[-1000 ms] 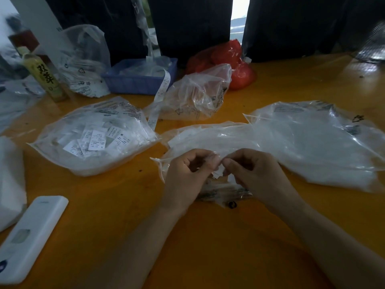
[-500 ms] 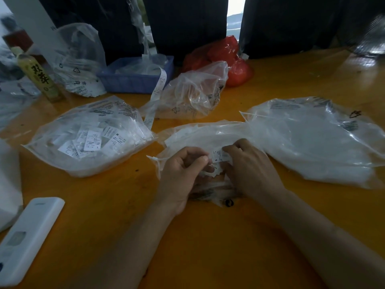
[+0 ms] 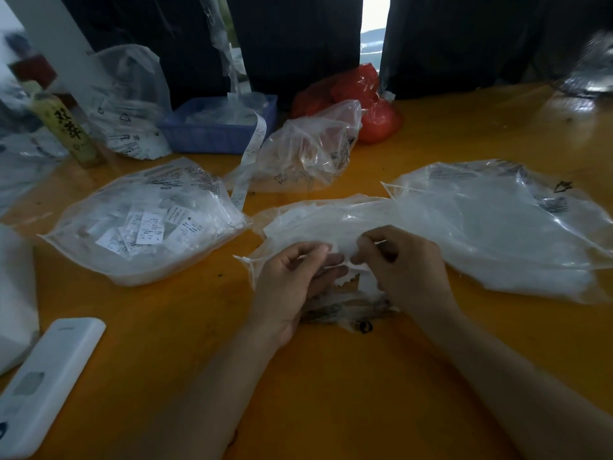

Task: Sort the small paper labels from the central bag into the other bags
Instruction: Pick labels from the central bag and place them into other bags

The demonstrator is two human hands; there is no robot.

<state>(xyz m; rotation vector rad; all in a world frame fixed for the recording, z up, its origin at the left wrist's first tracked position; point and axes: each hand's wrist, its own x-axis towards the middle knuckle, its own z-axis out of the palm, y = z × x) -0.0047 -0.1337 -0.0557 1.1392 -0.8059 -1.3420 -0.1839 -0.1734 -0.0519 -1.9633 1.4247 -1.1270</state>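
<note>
- Orange tabletop [image 3: 331, 393] fills the view, with dark curtains [image 3: 298, 44] hanging behind its far edge.
- Both hands meet over the central bag [image 3: 331, 220], a flattened clear plastic bag lying across the middle of the table.
- Left hand [image 3: 292, 283] rests on the bag's near left part, its fingers curled and thumb and forefinger pinching a small white paper label [image 3: 343, 252] at the mouth of the bag.
- Right hand [image 3: 408, 270] sits just right of it, fingers curled and pinching the same bunch of paper from the other side (whether it holds one label or several cannot be told, the paper is blurred).
- More torn white paper shows just below the two fingertips, between the hands.
- Left of the grip lies a left bag [image 3: 142, 220], clear and puffed, holding many printed labels.
- Right of the grip, touching the central bag, spreads a right bag [image 3: 497, 234] with white contents.
- Beyond the grip stands a crumpled bag [image 3: 308, 151], and a paper strip [image 3: 252, 151] trails down beside it from a blue tray [image 3: 215, 134].
- Farther off are a red bag [image 3: 365, 97] and, far left, a bottle [image 3: 66, 127].
- Nearer than the grip, at the lower left, lies a white device [image 3: 43, 386].
</note>
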